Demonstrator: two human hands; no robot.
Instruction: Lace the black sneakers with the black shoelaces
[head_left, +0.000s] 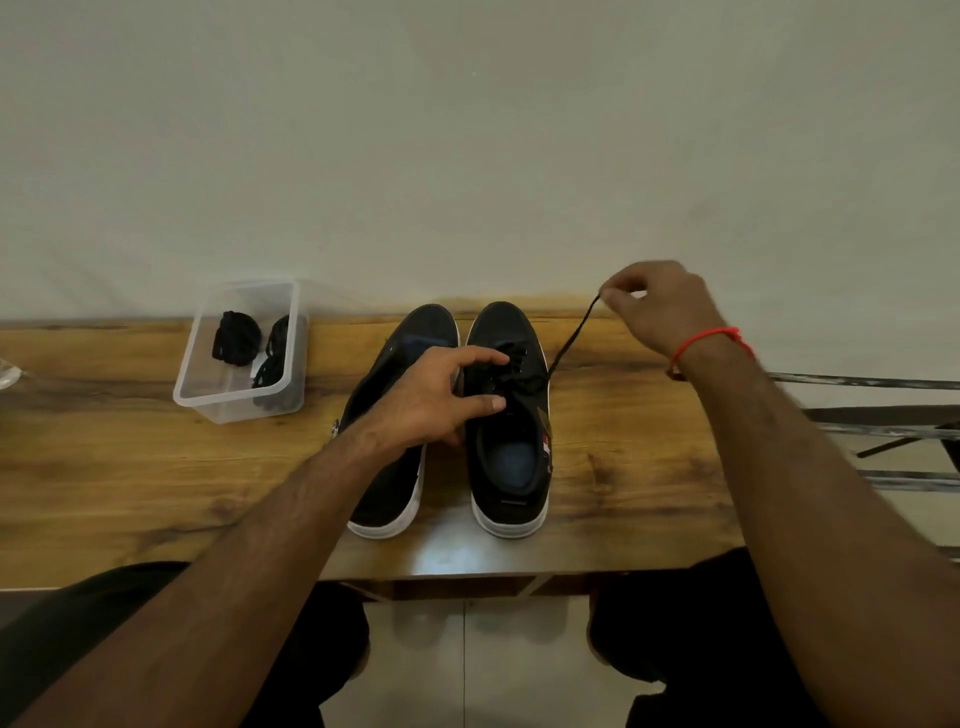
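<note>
Two black sneakers with white soles stand side by side on the wooden table, toes pointing away from me. The right sneaker (511, 457) has a black shoelace (571, 338) threaded through its front eyelets. My right hand (660, 306) pinches the lace's end, pulled taut up and to the right of the shoe. My left hand (441, 395) reaches across the left sneaker (389, 493), with fingers extended onto the right sneaker's lacing area and thumb near its tongue. Most of the left sneaker's top is hidden by my left arm.
A clear plastic box (234, 405) at the table's back left holds bundles of spare black laces (236, 338). The table (130, 467) backs onto a pale wall. A metal frame (883, 415) stands off the table's right end. My knees are below the front edge.
</note>
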